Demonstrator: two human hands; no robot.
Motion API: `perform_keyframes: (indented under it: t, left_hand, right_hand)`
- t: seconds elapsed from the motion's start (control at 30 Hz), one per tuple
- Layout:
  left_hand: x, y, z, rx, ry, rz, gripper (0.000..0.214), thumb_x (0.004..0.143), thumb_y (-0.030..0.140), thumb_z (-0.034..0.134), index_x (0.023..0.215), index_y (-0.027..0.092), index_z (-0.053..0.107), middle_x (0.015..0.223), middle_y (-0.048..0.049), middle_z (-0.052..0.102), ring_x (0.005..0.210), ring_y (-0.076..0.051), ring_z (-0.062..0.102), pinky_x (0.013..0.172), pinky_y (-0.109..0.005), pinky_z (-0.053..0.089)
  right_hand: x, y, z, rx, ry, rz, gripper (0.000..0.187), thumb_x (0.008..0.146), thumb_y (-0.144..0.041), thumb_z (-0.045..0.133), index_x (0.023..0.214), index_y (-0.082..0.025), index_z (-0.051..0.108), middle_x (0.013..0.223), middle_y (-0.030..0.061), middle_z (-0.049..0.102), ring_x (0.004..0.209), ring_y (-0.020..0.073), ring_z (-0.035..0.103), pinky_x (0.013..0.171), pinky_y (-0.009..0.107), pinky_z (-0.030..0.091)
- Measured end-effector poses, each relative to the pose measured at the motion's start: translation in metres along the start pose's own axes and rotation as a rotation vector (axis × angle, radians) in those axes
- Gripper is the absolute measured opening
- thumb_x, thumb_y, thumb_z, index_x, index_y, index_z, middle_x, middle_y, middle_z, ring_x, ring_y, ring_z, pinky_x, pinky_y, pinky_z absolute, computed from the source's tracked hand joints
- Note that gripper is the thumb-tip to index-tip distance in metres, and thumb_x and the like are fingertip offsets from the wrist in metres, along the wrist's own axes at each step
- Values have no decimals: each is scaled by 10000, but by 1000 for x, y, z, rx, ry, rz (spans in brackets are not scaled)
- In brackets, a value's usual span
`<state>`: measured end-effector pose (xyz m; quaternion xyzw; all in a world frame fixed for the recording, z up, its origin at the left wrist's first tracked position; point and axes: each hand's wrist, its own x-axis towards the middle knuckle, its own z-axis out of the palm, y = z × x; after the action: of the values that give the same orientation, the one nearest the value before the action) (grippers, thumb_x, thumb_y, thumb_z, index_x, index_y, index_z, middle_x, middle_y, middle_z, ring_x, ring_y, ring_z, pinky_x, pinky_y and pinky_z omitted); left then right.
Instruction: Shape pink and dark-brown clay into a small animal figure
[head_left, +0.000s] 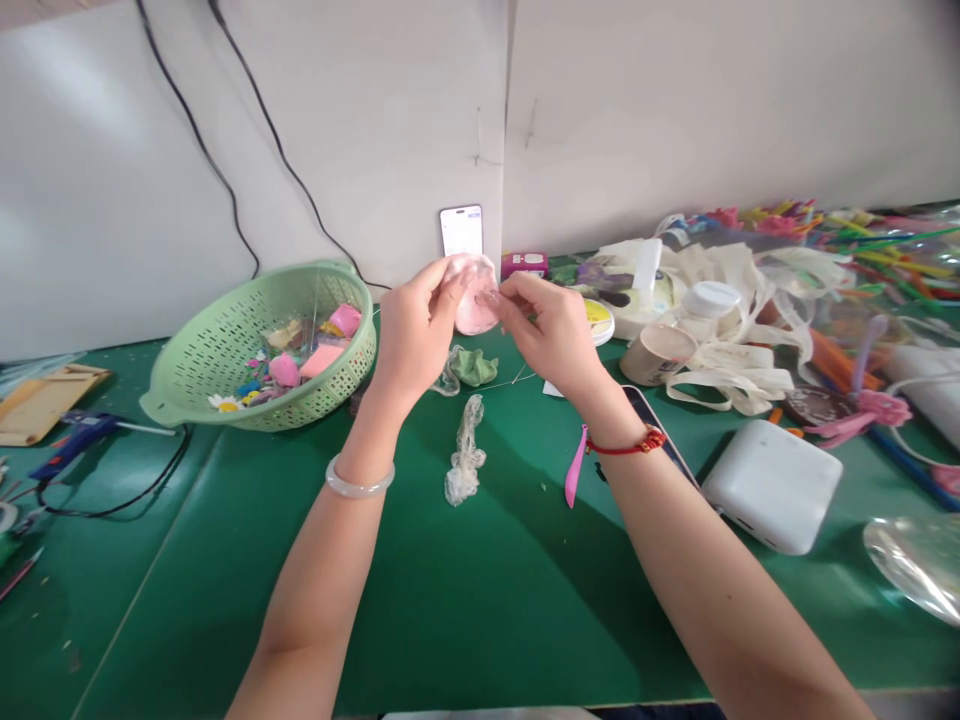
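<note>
Both my hands are raised over the green table (pixel 450 600), holding a small round pink fabric piece (pixel 475 305) between them. My left hand (pixel 416 325) grips its left edge with fingers closed round it. My right hand (pixel 551 330) pinches at its right side; a thin thread seems to run from there down toward the table. A strip of white lace (pixel 465 450) and a green cloth scrap (pixel 474 367) lie on the table just below my hands.
A green basket (pixel 225 340) with colourful fabric bits sits at the left, a glue gun (pixel 75 440) beside it. A phone (pixel 461 230) leans on the wall. At the right are a white box (pixel 772 485), a paper cup (pixel 660 352), cream ribbons (pixel 742 375) and a pink tool (pixel 576 465).
</note>
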<state>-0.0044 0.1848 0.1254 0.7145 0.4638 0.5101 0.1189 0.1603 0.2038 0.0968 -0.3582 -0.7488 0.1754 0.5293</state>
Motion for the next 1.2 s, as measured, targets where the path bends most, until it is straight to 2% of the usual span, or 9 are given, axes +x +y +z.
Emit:
perform_keyframes:
  t: [0.1, 0.23, 0.37, 0.57, 0.73, 0.87, 0.97, 1.2]
  left_hand:
    - [0, -1, 1, 9, -3, 5, 408, 984, 535, 529, 1082, 210, 754, 573, 10, 522, 566, -141, 414, 562, -299, 310]
    - [1, -4, 1, -4, 0, -1, 415, 982, 550, 527, 1057, 210, 753, 608, 9, 559, 559, -135, 456, 556, -292, 347]
    - [2, -7, 3, -29, -5, 2, 409, 981, 546, 531, 1037, 206, 751, 650, 3, 619, 586, -139, 517, 568, -283, 393]
    - [3, -11, 6, -151, -45, -52, 374, 971, 510, 562, 1027, 186, 740, 881, -43, 758, 773, -167, 654, 682, -264, 493]
    - [3, -17, 11, -290, -107, -85, 292, 913, 429, 676, 1060, 181, 725, 969, -57, 765, 898, -185, 691, 795, -271, 533]
    - [2, -26, 18, -476, -198, -215, 318, 881, 453, 710, 1032, 173, 716, 947, -66, 754, 846, -174, 701, 747, -269, 564]
    - [2, -32, 22, -522, -246, -292, 337, 878, 479, 703, 968, 155, 707, 863, -68, 743, 772, -168, 701, 688, -271, 580]
    - [4, -39, 17, -399, -96, -193, 315, 895, 450, 700, 1032, 167, 702, 1010, -91, 776, 972, -225, 733, 812, -317, 599]
  right_hand:
    - [1, 1, -1, 2, -2, 4, 492, 960, -637, 514, 706, -216, 504, 623, 0, 533, 572, 132, 439, 572, 301, 340]
    - [2, 3, -4, 94, -24, 21, 481, 937, -662, 533, 785, -209, 585, 706, 18, 618, 620, 134, 518, 575, 282, 393]
    - [3, 5, -6, 92, -3, -3, 441, 910, -635, 603, 807, -207, 628, 762, 27, 670, 665, 144, 576, 614, 284, 448]
    - [2, 7, -2, 184, -14, 162, 432, 848, -639, 678, 849, -207, 658, 784, 27, 694, 634, 138, 601, 572, 282, 446]
    - [3, 9, -1, 275, -25, 231, 466, 790, -662, 721, 776, -204, 636, 677, 7, 654, 614, 140, 587, 586, 298, 456]
    - [4, 10, -3, 280, -7, 232, 506, 761, -704, 719, 756, -204, 642, 683, 14, 659, 613, 145, 599, 590, 310, 461]
    - [4, 10, -5, 255, -28, 237, 521, 763, -720, 704, 767, -201, 655, 715, 23, 675, 636, 152, 619, 613, 319, 478]
    - [5, 14, -11, 327, 18, 327, 550, 756, -757, 675, 860, -217, 666, 748, 17, 697, 605, 131, 624, 601, 301, 492]
